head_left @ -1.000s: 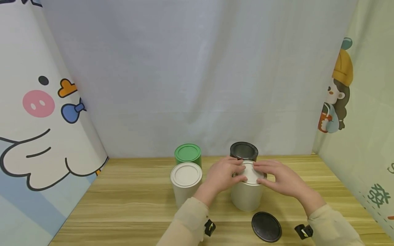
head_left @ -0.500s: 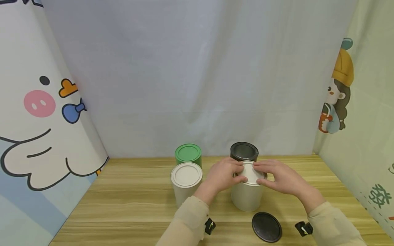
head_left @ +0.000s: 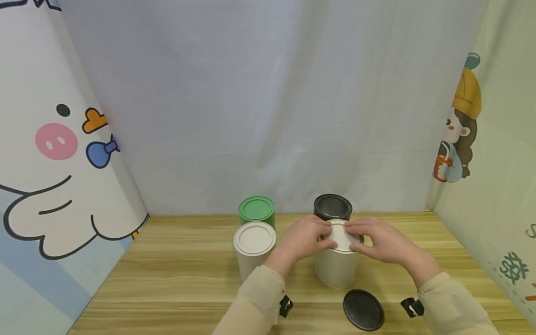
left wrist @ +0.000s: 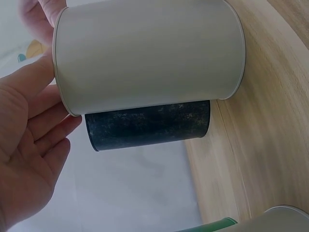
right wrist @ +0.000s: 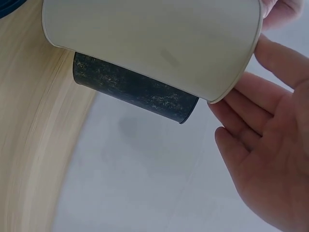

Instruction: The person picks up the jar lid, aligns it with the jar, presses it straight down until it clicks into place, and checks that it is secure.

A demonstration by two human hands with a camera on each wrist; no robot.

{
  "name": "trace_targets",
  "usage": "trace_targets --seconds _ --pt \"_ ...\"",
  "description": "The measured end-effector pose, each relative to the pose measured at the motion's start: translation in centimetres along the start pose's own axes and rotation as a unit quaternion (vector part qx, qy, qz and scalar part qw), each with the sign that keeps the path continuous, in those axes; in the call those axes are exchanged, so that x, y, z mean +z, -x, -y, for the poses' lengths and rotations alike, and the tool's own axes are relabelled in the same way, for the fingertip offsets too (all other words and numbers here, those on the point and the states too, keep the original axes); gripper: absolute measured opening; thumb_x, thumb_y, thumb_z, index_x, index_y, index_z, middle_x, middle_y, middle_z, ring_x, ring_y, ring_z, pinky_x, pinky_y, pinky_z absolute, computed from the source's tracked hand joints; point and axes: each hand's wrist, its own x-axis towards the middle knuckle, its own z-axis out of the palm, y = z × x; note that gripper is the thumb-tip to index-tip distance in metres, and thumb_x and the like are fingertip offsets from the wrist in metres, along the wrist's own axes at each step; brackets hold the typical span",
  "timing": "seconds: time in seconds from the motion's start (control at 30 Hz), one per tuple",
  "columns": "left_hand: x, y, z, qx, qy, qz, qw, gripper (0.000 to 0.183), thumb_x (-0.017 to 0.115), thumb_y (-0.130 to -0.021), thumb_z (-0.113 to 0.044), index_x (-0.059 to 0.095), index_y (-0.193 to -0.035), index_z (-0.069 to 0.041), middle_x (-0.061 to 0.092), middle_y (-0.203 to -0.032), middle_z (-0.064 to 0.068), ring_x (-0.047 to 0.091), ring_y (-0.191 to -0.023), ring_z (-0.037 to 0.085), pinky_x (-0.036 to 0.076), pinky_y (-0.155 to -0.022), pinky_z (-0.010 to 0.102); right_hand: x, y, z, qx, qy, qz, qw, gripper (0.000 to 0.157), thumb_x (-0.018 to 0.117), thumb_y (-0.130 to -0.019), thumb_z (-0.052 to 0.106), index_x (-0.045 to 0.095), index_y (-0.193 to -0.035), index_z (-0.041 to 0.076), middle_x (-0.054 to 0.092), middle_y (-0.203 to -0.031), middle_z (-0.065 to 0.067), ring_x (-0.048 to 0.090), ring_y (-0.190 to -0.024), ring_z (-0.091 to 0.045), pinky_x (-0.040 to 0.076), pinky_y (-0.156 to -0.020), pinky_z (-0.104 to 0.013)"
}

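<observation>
Both hands meet on top of the right white can (head_left: 336, 270), which stands upright on the wooden table. Fingertips of my left hand (head_left: 302, 239) rest on the left part of its white lid (head_left: 342, 237). My right hand (head_left: 384, 242) touches the lid from the right. In the left wrist view the fingers (left wrist: 50, 128) reach over the can's rim, fairly straight. The right wrist view likewise shows extended fingers (right wrist: 241, 116) at the rim. Right behind this can stands a dark can (head_left: 332, 207). A loose black lid (head_left: 363, 309) lies on the table in front.
Left of the hands stands a second white can (head_left: 254, 242) with its lid on, partly behind the left forearm. A green can (head_left: 257, 209) is behind it. Wood table (head_left: 180, 270) extends to the left, and a pale curtain (head_left: 251, 102) hangs at the back.
</observation>
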Motion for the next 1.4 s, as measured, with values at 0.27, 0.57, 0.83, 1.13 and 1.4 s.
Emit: trace_targets --seconds 0.27,0.57,0.83,1.13,1.4 --pt "0.0 -0.2 0.1 0.027 -0.009 -0.009 0.9996 0.041 0.071 -0.09 -0.041 0.049 -0.065 -0.018 0.069 -0.1 -0.008 0.055 -0.081 0.01 0.04 -0.065 0.019 0.1 0.1 -0.3 0.011 -0.005 0.0 1.0 0.038 0.077 -0.087 0.019 0.07 -0.12 0.001 0.066 -0.123 -0.013 0.059 -0.114 -0.037 0.05 -0.092 -0.052" --pt "0.2 0.0 0.1 0.022 -0.004 -0.009 0.9997 0.039 0.069 -0.093 -0.04 0.05 -0.068 -0.018 0.07 -0.117 -0.003 0.063 -0.103 0.016 0.048 -0.08 0.023 0.5 0.5 -0.5 -0.006 -0.01 -0.02 1.0 0.04 0.077 -0.087 0.018 0.069 -0.122 0.0 0.066 -0.125 -0.014 0.06 -0.112 -0.035 0.051 -0.089 -0.051" --pt "0.7 0.5 -0.2 0.005 0.004 -0.023 0.9997 0.025 0.064 -0.097 -0.037 0.064 -0.082 -0.017 0.066 -0.127 -0.001 0.06 -0.113 0.017 0.049 -0.094 0.026 1.0 0.9 -0.7 -0.012 -0.018 -0.049 0.999 0.042 0.077 -0.087 0.017 0.067 -0.124 0.0 0.066 -0.125 -0.014 0.059 -0.114 -0.036 0.05 -0.091 -0.054" --pt "1.1 1.4 -0.5 0.025 0.008 -0.072 0.9971 0.037 0.065 -0.097 -0.034 0.069 -0.125 -0.01 0.061 -0.135 0.005 0.055 -0.126 0.02 0.036 -0.112 0.029 1.1 1.8 -0.5 -0.02 -0.021 -0.111 0.993 0.046 0.081 -0.081 0.01 0.067 -0.124 0.001 0.067 -0.122 -0.013 0.061 -0.112 -0.035 0.049 -0.09 -0.055" --pt "0.3 2.5 -1.1 0.066 0.009 -0.105 0.9922 0.036 0.069 -0.095 -0.031 0.07 -0.123 -0.009 0.064 -0.13 0.006 0.057 -0.123 0.02 0.032 -0.115 0.033 0.6 2.8 -0.3 -0.047 -0.013 -0.155 0.987 0.048 0.082 -0.076 0.005 0.069 -0.122 0.003 0.069 -0.12 -0.006 0.062 -0.11 -0.029 0.044 -0.099 -0.03"
